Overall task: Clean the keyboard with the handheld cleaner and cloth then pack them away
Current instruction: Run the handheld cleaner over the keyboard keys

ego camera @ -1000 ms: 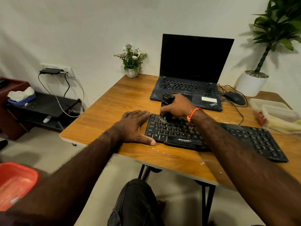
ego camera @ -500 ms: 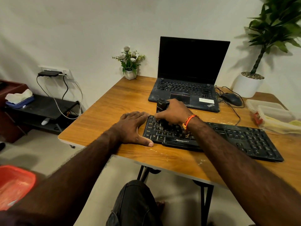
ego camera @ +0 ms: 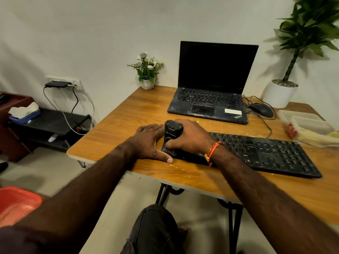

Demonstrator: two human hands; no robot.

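The left hand [ego camera: 150, 142] is lying palm down on the wooden table [ego camera: 128, 114], forearm reaching in from the lower left, fingers straight and relaxed, thumb stretched along the near left corner of the keyboard [ego camera: 256, 153]. Just to its right, the right hand [ego camera: 190, 136] is coming in over the keyboard's left end, an orange thread band at the wrist, fingers curling round the handheld cleaner [ego camera: 172, 134] and the thumb pressing on its front face. The cleaner is standing upright, its lower end down on the leftmost keys, sitting between the two hands. One cleaner, one black keyboard lying across the near side of the table. Further right and back, one open laptop [ego camera: 211, 88] and one mouse [ego camera: 260, 109] are sitting.
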